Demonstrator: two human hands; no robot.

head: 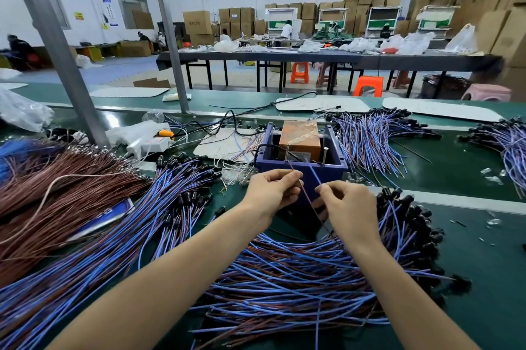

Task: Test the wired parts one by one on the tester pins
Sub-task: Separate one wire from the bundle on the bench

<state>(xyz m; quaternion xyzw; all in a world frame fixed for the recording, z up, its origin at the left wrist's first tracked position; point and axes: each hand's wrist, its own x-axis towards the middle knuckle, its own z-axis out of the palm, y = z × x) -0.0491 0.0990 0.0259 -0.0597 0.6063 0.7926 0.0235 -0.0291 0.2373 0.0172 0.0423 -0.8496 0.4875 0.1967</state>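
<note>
Forearms extended, left hand [270,190] pinching brown wire [309,201], right hand [350,204] pinching blue wire [314,174], before tester box [336,171]

At 12 o'clock from the left hand [273,190] and right hand [347,204], which pinch a wired part [314,176], the blue box [270,168] blocks the low way forward, and its two upright pins [288,152] stand above the front wall. Wire heaps crowd the surface at 6 o'clock [284,278], 9 o'clock [142,221] and 1 o'clock [370,139], with black-capped ends [412,221] banked at 3 o'clock. Bare green surface [469,179] lies open at 2 and 4 o'clock, and only a narrow gap parts the heaps at 8 o'clock.
</note>
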